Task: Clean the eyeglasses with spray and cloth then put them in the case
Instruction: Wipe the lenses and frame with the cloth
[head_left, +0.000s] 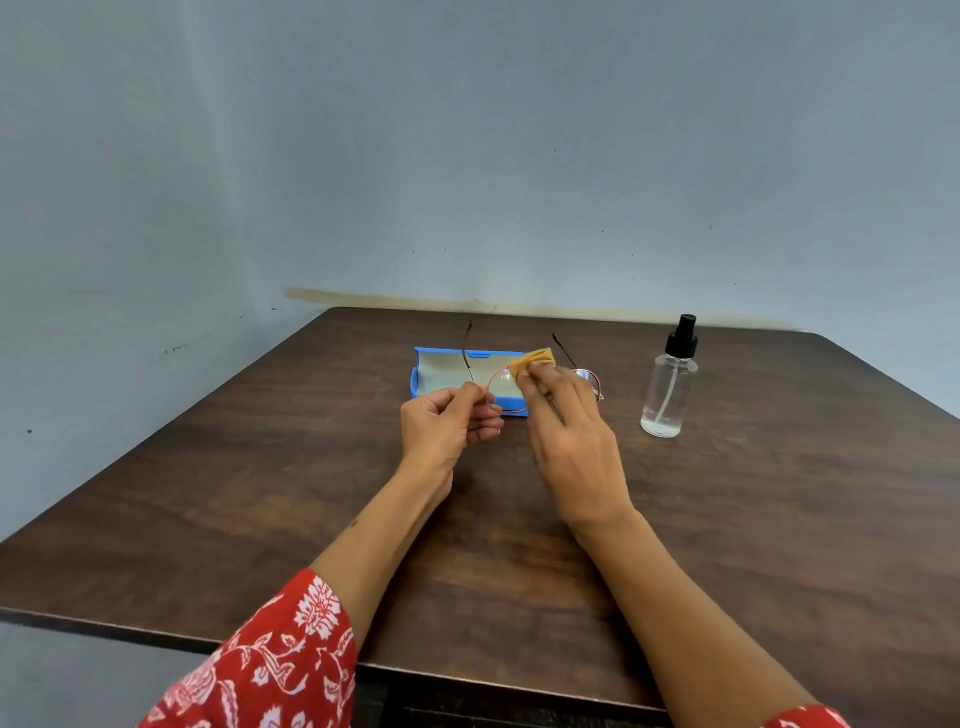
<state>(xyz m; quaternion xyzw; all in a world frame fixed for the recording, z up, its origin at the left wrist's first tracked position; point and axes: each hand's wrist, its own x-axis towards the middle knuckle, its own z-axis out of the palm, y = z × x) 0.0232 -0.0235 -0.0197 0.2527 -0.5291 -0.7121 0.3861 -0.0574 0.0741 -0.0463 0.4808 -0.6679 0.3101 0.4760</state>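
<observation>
Thin red-rimmed eyeglasses with dark temples are held above the table, temples pointing away from me. My left hand pinches the frame at the left lens edge. My right hand pinches a small tan cloth against the left lens; its fingers hide part of the right lens. Behind the glasses lies an open blue case with a pale lining. A clear spray bottle with a black pump stands upright to the right.
A dark wooden table fills the view, its near edge by my sleeves and its far edge against a blue-grey wall. The bottle stands about a hand's width right of my right hand.
</observation>
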